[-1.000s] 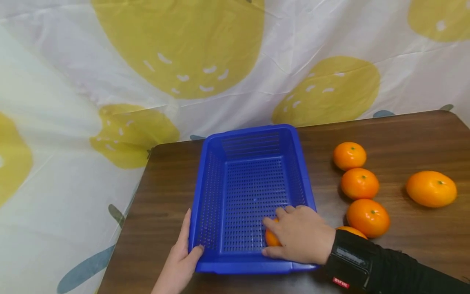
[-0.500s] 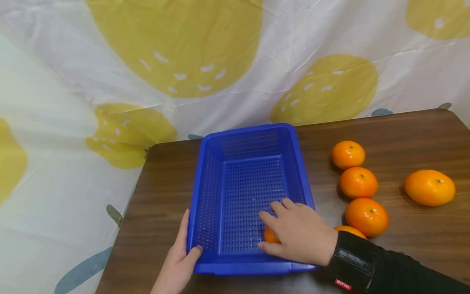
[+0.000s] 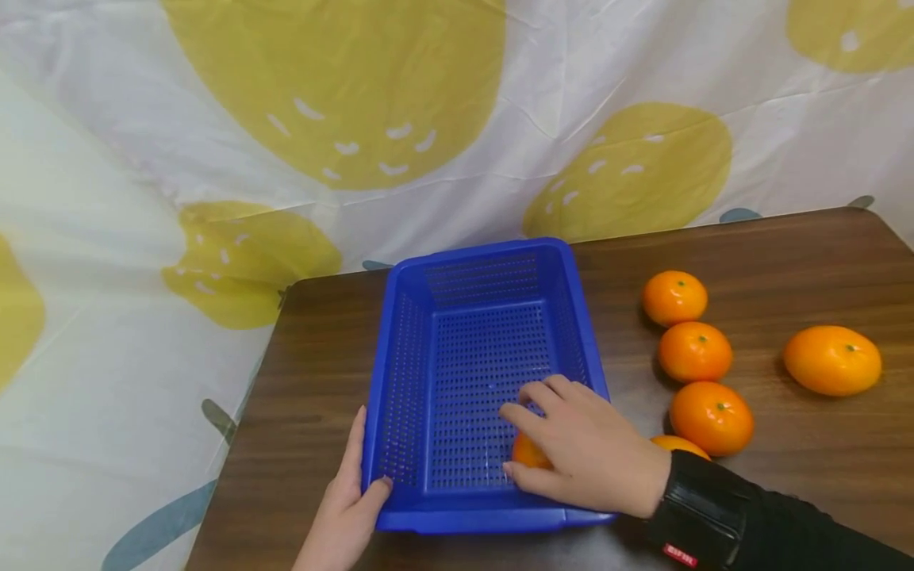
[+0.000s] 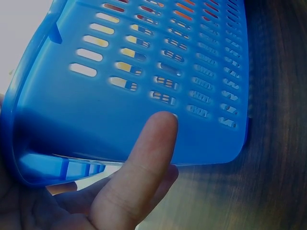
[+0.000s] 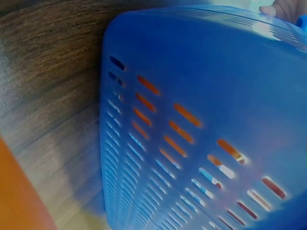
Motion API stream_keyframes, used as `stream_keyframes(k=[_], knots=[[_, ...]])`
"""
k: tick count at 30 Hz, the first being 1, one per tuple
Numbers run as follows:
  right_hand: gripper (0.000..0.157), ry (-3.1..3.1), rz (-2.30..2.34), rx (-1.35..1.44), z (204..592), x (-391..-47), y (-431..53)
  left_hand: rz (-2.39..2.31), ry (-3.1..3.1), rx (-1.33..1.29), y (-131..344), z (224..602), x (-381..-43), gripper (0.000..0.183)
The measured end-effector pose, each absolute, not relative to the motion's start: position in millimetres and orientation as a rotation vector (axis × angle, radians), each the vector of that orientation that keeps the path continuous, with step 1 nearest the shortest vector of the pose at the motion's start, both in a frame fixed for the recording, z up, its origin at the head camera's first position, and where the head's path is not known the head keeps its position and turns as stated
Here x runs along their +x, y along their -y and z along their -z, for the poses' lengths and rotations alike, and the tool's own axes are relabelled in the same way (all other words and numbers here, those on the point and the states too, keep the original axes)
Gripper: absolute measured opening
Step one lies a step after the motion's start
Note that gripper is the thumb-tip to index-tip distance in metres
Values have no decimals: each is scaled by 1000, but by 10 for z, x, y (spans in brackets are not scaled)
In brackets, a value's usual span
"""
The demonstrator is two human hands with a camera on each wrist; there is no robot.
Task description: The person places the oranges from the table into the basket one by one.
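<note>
My left hand (image 3: 344, 503) holds the near left corner of a blue plastic basket (image 3: 493, 519). In the left wrist view its thumb (image 4: 156, 143) lies against the slotted outer wall, with other fingers round the corner. My right hand (image 3: 581, 452) reaches over the basket's near right side. Its fingers arch, spread and loose, above an orange (image 3: 528, 450) on the basket floor, and the hand partly hides the fruit. The right wrist view shows the basket's outer wall (image 5: 230, 62), with orange colour behind some slots.
Right of the basket, oranges form a column on the brown wooden table (image 3: 328, 357): a far one (image 3: 674, 298), a second (image 3: 695, 352), a third (image 3: 711, 418), and one partly hidden by the right wrist (image 3: 680, 446). A larger orange (image 3: 832, 361) lies further right. A patterned cloth (image 3: 428, 214) hangs behind.
My right hand's fingers have loosened and lifted from the orange, and the hand has shifted slightly up and right. The left hand stays at the basket's corner.
</note>
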State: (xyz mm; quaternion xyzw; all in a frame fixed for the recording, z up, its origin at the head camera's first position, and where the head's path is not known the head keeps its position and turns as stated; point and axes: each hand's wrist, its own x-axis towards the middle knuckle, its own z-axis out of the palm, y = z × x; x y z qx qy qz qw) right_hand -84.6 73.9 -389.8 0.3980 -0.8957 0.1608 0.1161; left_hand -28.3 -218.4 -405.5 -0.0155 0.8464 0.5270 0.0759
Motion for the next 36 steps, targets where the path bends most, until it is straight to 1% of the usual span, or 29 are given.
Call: stream_keyframes(k=[5,17,22,36], knots=[[51,2567,-516,1140,3838,-807,-786,-1577,-2547,-43,2184,4049,-270,85],[56,2691,-473,1070,3634,-729,-1036,-1596,-2535,-23,2167,4046,-261,85],[57,2719,-485,998,3568,-713,-1144,-1579,-2553,-23,2170,4029,-259,85],[55,2629,-534,893,3562,-665,-1372,-1599,-2543,-16,2174,4056,-279,86]])
